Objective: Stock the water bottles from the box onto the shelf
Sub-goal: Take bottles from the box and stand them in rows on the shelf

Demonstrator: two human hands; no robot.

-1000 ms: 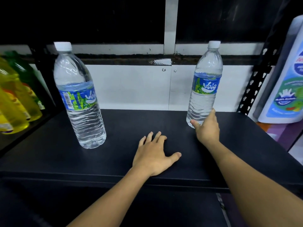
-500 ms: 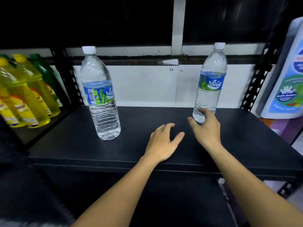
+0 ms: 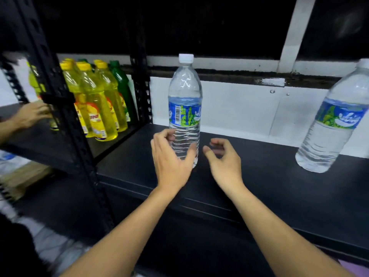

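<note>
bottle [image 3: 184, 108]: blue-green label, barcode facing out, white script cut off, unreadable | right bottle [image 3: 331, 124]: same label, white script logo, letters not legible | yellow bottles [image 3: 95, 104]: orange-red label, brand word blurred, small barcode low down | no numbers readable

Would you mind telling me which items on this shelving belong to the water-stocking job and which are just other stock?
Part of the job:
- middle water bottle, left hand touching it
- right-edge water bottle
- black shelf
- right hand, empty

Just other stock:
- yellow bottles
- green bottle
</note>
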